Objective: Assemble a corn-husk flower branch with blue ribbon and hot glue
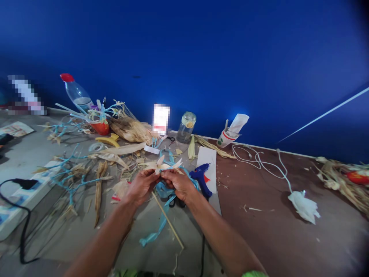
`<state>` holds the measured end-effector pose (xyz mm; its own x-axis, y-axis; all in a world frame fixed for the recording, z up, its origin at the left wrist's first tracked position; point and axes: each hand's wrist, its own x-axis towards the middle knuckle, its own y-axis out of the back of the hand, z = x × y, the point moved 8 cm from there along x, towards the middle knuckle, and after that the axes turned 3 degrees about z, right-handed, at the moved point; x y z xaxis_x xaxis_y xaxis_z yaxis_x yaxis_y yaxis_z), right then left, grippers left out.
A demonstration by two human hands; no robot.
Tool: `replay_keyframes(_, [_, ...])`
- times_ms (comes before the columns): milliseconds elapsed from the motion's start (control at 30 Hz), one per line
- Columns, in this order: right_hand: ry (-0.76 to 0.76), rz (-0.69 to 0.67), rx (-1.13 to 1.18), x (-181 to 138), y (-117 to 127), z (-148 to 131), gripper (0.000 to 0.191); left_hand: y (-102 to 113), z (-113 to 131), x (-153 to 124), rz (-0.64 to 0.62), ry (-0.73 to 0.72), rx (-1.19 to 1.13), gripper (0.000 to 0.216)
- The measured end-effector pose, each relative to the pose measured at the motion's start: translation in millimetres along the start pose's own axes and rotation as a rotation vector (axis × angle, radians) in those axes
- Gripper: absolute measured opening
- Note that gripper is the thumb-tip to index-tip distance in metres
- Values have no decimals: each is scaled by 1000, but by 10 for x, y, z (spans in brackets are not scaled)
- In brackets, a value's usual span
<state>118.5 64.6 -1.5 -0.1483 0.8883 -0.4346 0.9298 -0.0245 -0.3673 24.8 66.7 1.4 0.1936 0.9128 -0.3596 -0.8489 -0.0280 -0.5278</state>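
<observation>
Close together over the table, both my hands pinch a pale husk flower (160, 163) with pointed petals. My left hand (142, 186) has its fingers closed at the flower's base from the left. Opposite it, my right hand (179, 182) is closed on the same flower, fingertips nearly touching the left ones. Light blue ribbon (157, 235) lies under and below the hands. A thin stick (170, 224) slants down from beneath them. Just right of my right hand lies a blue glue gun (202, 179), partly on a white sheet (210, 157).
Blue-wrapped branches (70, 182) and a power strip (31, 196) lie at the left. A dried husk bundle (129, 130), a glass jar (186, 127) and a white cup (226, 137) stand along the back. A white cable (268, 166) runs across the right side.
</observation>
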Motion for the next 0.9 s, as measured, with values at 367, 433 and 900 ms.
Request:
replay_keyframes(367, [20, -27, 41, -26, -52, -4, 20, 48, -32, 17, -16, 39, -84, 22])
replay_keyframes(433, [-11, -51, 50, -23, -59, 1, 20, 45, -50, 28, -77, 65, -95, 19])
replay_keyframes(900, [-51, -136, -93, -18, -55, 29, 19, 8, -52, 25, -196, 85, -32, 16])
